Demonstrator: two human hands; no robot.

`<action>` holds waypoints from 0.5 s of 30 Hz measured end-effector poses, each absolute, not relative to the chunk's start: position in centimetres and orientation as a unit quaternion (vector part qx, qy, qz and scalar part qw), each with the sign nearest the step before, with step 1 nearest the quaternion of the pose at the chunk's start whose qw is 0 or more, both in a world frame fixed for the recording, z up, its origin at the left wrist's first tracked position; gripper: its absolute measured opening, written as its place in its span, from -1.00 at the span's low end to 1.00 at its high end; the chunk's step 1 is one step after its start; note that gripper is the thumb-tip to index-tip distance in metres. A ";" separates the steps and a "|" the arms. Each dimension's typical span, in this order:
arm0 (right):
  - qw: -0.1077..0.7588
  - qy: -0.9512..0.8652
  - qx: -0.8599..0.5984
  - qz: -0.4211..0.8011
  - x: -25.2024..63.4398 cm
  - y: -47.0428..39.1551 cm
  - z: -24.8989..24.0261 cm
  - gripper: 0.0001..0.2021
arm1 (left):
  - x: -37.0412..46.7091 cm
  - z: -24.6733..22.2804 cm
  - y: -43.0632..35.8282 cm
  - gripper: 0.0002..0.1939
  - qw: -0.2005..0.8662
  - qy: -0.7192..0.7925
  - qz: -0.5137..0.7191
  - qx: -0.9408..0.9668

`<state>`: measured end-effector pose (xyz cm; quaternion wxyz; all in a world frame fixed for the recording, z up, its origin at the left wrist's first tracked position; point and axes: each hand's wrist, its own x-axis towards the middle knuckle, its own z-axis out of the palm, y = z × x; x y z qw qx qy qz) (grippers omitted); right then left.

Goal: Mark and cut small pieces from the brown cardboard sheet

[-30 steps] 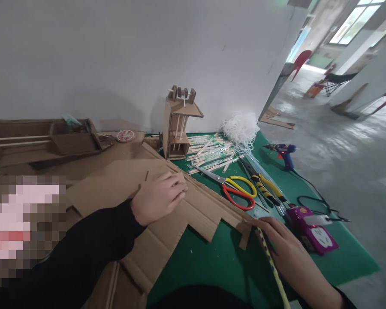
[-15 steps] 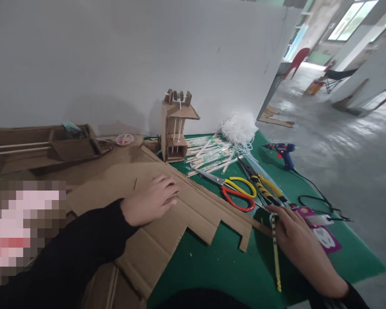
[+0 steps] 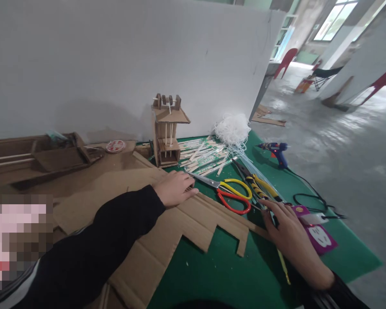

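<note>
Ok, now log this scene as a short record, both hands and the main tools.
left hand: resting on cardboard sheet
right hand: over yellow strip, beside purple socket block; grip unclear
scissors: red and yellow handles, on green mat
pliers: right of scissors
glue gun: blue, near the mat's edge
cardboard tower: upright, near the wall

Red chair [image 3: 287,61] stands on the grey floor [image 3: 309,118]; orange box [image 3: 303,86] sits beside a dark chair [image 3: 328,72]; window [image 3: 335,22] beyond.

Scissors [image 3: 217,184] between cardboard [image 3: 167,223] and pliers [image 3: 255,183], glue gun [image 3: 278,150] right
</note>
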<state>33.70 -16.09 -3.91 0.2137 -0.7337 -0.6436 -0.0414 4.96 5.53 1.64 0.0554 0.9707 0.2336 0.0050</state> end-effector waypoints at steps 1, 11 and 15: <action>0.216 -0.646 -0.731 -0.037 33.8 -16.0 -4.1 -0.70 | 5.0 1.4 5.7 -0.59 0.056 0.233 0.005 0.971; 0.377 -0.524 -0.747 0.156 34.5 -15.8 -1.2 -0.69 | 4.3 4.2 5.8 -0.41 0.044 0.227 0.022 0.973; 0.478 -0.409 -0.738 0.243 34.8 -16.3 -0.1 -0.66 | 3.4 6.6 5.5 -0.36 0.033 0.240 0.048 0.969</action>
